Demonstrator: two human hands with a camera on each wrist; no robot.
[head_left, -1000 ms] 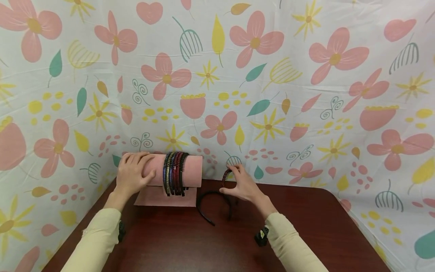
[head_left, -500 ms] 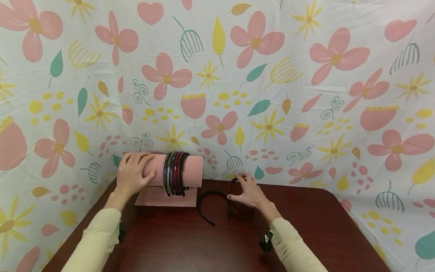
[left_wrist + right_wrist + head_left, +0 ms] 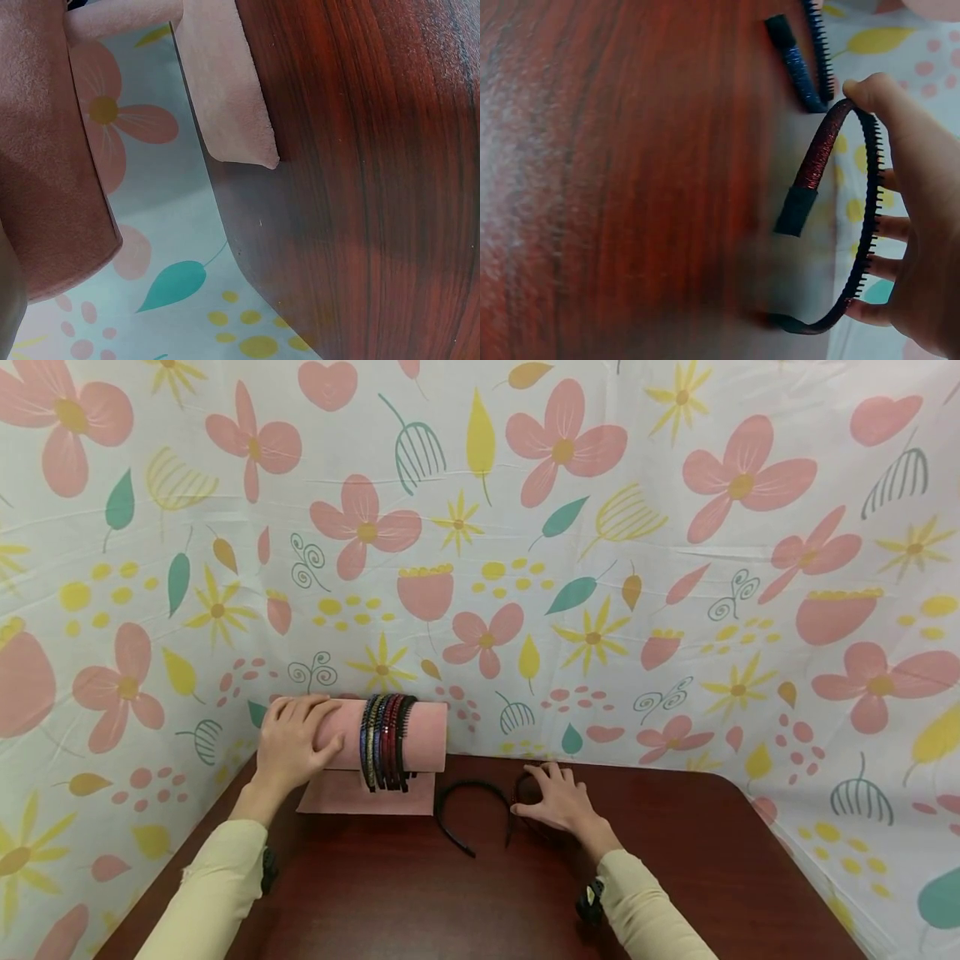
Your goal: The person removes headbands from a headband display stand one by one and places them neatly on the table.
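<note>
My left hand (image 3: 291,743) grips the left end of a pink headband stand (image 3: 426,737), fingers curved over its padded roll, thumb along the front. Several glittery headbands (image 3: 386,743) in blue, gold, red and black hang side by side on that roll. Off to the right, my right hand (image 3: 561,800) holds a dark red toothed headband (image 3: 821,154) between thumb and fingers. Its open ends point toward the table in the right wrist view. A dark blue glitter headband (image 3: 802,79) lies close beside it, left of the hand in the head view.
The dark red wooden table (image 3: 420,902) has rounded back corners. A flower-patterned curtain (image 3: 480,568) stands right behind its far edge and along both sides. The stand's flat pink base (image 3: 225,90) rests near the table's back left edge.
My right hand has moved down and slightly right with the red headband, bringing it lower beside the other headband. The left hand stays in place on the stand.
</note>
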